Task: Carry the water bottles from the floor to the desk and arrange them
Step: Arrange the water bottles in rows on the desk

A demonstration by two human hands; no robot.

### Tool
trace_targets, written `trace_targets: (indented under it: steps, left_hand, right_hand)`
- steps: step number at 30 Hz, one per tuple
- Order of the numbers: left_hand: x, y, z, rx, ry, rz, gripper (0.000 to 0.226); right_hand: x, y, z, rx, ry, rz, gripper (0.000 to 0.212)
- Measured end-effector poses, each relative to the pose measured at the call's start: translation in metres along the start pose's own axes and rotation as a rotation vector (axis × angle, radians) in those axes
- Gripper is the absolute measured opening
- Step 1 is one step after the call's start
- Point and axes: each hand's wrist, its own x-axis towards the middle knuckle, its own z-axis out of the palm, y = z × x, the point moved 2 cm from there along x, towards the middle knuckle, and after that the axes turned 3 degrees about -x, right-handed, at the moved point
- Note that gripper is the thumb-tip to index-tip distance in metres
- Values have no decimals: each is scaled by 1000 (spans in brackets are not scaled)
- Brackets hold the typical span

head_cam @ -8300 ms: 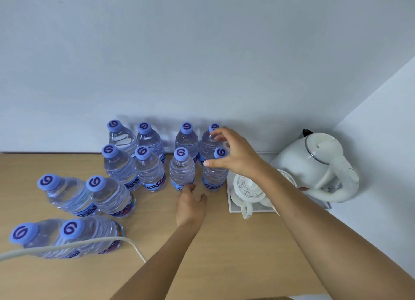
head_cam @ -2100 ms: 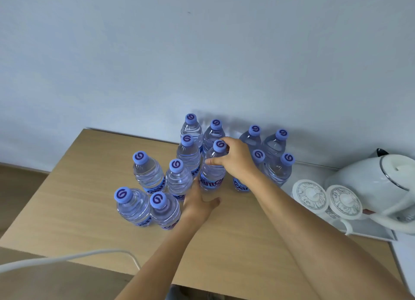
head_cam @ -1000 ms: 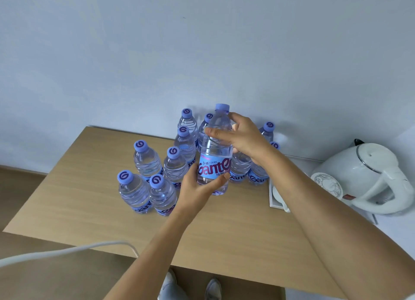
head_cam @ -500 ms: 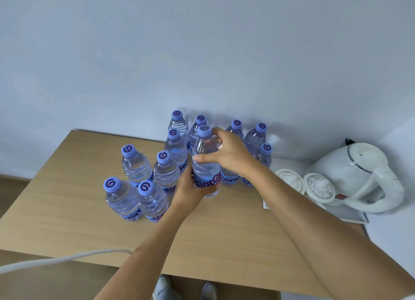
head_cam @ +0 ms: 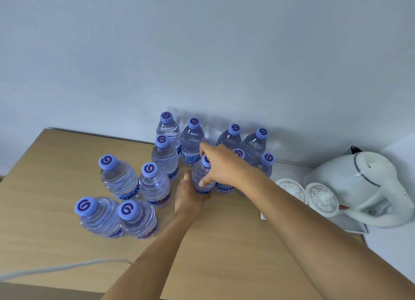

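I am holding 1 clear plastic water bottle with a blue cap (head_cam: 202,176) upright on the light wooden desk (head_cam: 224,243), amid the other bottles. My right hand (head_cam: 221,165) is curling around its neck while my left hand (head_cam: 190,198) is gripping its base. A white electric kettle (head_cam: 359,183) is sitting on the right.

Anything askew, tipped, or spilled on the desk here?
Nothing stands out. All the bottles stand upright with caps on; both hands grip one bottle in the cluster. Kettle sits upright on its tray; no water shows on the desk.
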Motion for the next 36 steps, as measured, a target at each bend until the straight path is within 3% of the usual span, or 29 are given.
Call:
trace_targets:
  steps: [7, 12, 16, 19, 22, 26, 31, 36]
  left_hand:
    - [7, 1, 3, 8, 14, -19, 54]
    - [7, 4, 1, 22, -42, -25, 67]
    - [-1, 11, -14, 4, -53, 42, 80]
    - [-7, 27, -28, -105, 59, 81, 71]
    - [-4, 54, -37, -251, 106, 125, 55]
    - [11, 83, -46, -377, 107, 114, 42]
    - [24, 91, -46, -443, 60, 5, 45]
    - [35, 91, -38, -472, -6, -96, 49]
  right_hand:
    - [16, -11, -7, -190, -67, -29, 64]
    - [17, -11, -14, -150, -101, -6, 64]
    - [26, -7, -44, 73, 148, 63, 64]
    - [46, -8, -59, 110, 262, 57, 56]
    - [69, -14, -59, 89, 215, 26, 58]
    - [87, -16, -50, 30, 156, 11, 45]
    - [88, -12, -45, -23, 149, -5, 22]
    - [81, -5, -46, -81, 141, 13, 21]
